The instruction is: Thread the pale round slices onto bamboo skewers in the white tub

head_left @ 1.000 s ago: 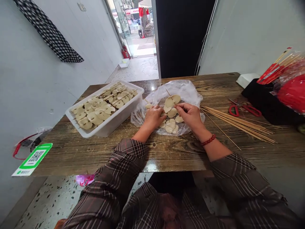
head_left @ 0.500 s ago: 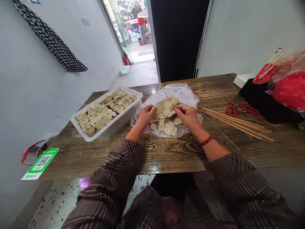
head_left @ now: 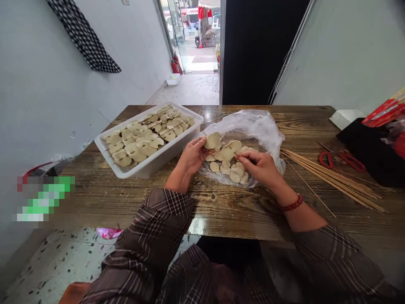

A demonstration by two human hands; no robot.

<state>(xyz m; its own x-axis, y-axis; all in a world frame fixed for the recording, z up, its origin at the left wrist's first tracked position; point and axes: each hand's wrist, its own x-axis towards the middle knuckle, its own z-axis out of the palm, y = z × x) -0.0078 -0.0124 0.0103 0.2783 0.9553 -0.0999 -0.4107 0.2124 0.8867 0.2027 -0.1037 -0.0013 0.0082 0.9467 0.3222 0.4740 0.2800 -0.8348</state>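
pale slice (head_left: 213, 141) between left fingertips (head_left: 203, 141)

Bare wood before bag (head_left: 247, 116), tub (head_left: 147, 169) blocking left

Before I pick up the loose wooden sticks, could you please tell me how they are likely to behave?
The wooden sticks look light and fairly stiff, being thin and straight. They would probably slide apart when lifted, since no tie shows around them and one end fans out.
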